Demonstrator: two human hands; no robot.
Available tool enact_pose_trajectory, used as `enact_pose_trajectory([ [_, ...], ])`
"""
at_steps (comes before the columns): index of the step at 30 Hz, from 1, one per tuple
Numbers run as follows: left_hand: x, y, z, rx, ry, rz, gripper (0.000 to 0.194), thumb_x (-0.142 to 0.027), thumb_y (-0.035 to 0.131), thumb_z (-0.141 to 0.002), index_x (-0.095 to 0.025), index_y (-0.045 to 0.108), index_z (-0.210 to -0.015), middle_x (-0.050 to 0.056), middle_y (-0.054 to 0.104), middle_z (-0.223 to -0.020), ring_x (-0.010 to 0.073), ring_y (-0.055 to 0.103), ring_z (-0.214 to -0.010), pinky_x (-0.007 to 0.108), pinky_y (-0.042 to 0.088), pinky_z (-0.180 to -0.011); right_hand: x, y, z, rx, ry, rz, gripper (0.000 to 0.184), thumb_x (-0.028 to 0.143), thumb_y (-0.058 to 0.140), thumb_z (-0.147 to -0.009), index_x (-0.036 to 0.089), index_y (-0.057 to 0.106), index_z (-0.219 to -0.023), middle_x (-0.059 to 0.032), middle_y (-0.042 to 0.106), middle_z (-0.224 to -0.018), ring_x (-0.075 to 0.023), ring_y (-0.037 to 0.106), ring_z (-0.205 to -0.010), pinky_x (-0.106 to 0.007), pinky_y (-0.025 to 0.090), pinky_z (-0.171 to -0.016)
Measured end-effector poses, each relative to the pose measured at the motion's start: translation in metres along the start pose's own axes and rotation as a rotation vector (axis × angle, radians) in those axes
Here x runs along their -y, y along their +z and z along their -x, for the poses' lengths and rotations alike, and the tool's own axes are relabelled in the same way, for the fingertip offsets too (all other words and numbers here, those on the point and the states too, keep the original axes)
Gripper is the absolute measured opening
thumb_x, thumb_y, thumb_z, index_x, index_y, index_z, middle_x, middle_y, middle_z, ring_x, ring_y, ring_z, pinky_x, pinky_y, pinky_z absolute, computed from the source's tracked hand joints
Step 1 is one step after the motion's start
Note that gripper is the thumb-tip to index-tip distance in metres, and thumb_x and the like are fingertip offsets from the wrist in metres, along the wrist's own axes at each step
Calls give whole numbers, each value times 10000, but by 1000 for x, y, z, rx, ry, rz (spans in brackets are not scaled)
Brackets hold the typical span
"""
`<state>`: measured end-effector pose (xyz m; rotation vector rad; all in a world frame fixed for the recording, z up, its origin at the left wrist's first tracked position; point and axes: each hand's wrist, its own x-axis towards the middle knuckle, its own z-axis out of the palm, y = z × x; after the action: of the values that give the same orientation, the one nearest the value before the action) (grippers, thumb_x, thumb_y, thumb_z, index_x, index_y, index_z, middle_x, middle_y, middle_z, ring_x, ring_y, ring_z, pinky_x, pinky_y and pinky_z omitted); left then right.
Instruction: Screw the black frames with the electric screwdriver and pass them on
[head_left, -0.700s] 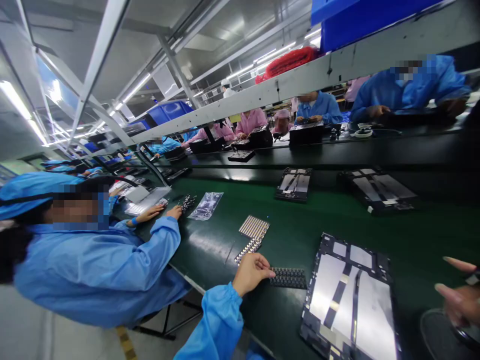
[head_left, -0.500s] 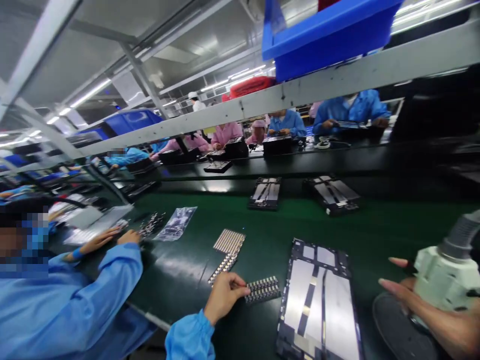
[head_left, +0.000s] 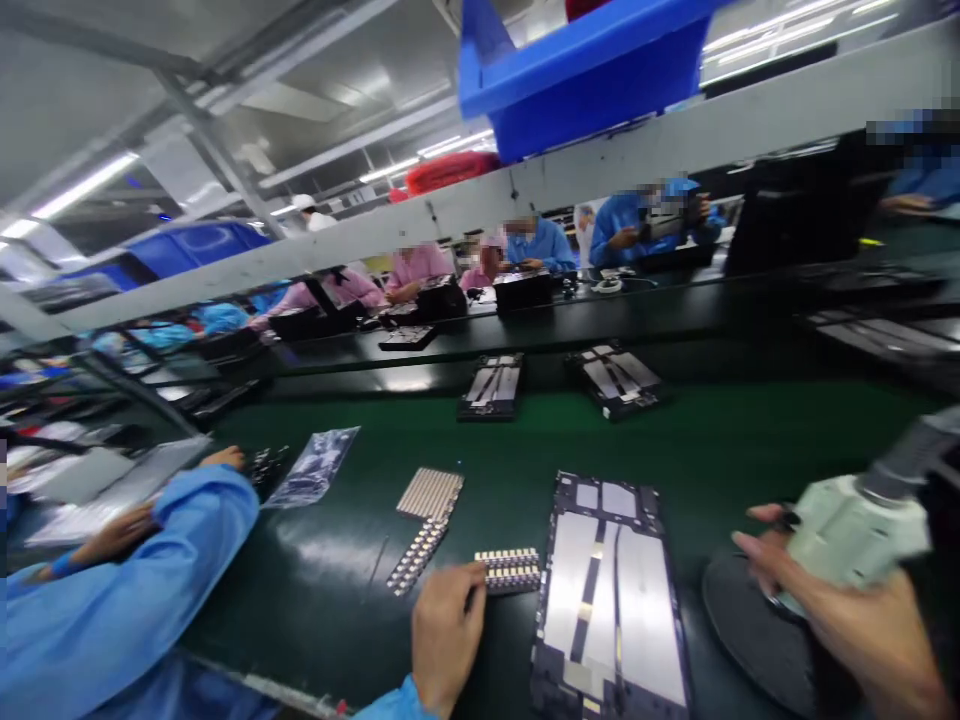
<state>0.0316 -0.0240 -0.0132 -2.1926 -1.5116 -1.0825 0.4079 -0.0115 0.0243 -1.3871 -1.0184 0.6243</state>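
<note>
I have the short black strip set with rows of pale square parts (head_left: 512, 572) toward the near edge of the green workbench (head_left: 322, 600), right beside the left edge of the flat black-framed panel with silver plates (head_left: 641, 610); I can't tell whether the two touch. The strip's long axis runs left to right, across the panel's, which points from the bench's near edge toward its far one. My left hand (head_left: 446, 630) is much the nearer, pinching the strip's left end, so the strip extends rightward from my fingertips toward the panel. My right hand (head_left: 832, 610) is well apart, past the panel's right edge, thumb and finger parted with nothing visible between their tips; a pale green housing with a grey neck (head_left: 859, 530) covers part of it, so I can't tell whether it grips that. Up and left of my left hand lie a white-dotted strip (head_left: 416, 558) and a ribbed tan sheet (head_left: 430, 493).
</note>
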Motion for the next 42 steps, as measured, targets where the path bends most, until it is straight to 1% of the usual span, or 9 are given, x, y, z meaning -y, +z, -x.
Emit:
enact_pose_trajectory([
  [4,26,-6,7,6,122,-18,214,-285,520,-940,-214,702,-852,27,754,-859,190,719,-776,301,556,-737,28,2,8,19,-81,-96,344,359,804,-707,176,625,-937,37,545,-494,-144,522,-422,-266,480,-444],
  [12,11,-10,-8,-66,151,187,96,-181,638,-879,-176,694,-956,27,740,-909,158,699,-792,264,515,-842,6,9,13,-101,-120,-232,293,266,783,-729,170,611,-946,47,565,-497,-122,511,-385,-243,455,-401],
  [17,35,-1,-2,28,252,-35,240,-296,501,-966,-186,696,-878,34,749,-852,191,709,-764,311,498,-762,4,16,13,-63,-87,-231,341,272,770,-740,164,605,-1019,53,559,-499,-135,509,-401,-269,451,-412],
  [20,42,-6,1,-8,295,29,155,-216,543,-936,-173,692,-941,49,753,-907,208,716,-836,327,499,-804,1,17,11,-55,-88,-210,329,265,759,-755,166,607,-1029,55,549,-488,-146,517,-418,-292,471,-448],
  [25,3,2,2,9,160,236,104,-196,604,-909,-179,692,-961,17,742,-879,138,706,-779,236,526,-810,-10,16,10,-61,-80,-184,268,282,773,-735,167,620,-923,48,546,-477,-150,520,-412,-303,487,-477],
  [30,-38,22,13,85,200,383,138,-159,568,-922,-181,699,-959,13,751,-863,133,710,-775,218,554,-755,-9,18,10,-41,-50,-188,322,294,772,-726,158,601,-962,47,548,-474,-146,515,-397,-275,459,-436],
  [33,-41,22,23,109,166,476,156,-139,618,-892,-191,692,-1020,12,756,-875,132,710,-754,204,569,-709,-5,20,11,-41,-65,-198,324,307,766,-716,159,589,-943,51,537,-472,-142,502,-375,-264,441,-400],
  [38,-24,14,27,117,-147,390,142,-279,672,-866,-210,728,-977,18,766,-901,160,733,-763,201,595,-743,-4,20,10,-26,-85,-159,332,309,755,-735,153,602,-986,45,547,-479,-152,506,-386,-291,465,-418],
  [42,-25,6,15,203,-250,518,203,-298,583,-904,-206,763,-911,55,750,-909,176,722,-794,244,603,-727,9,14,15,-67,-168,-62,206,324,764,-744,211,609,-666,20,553,-495,-194,587,-542,-413,566,-713],
])
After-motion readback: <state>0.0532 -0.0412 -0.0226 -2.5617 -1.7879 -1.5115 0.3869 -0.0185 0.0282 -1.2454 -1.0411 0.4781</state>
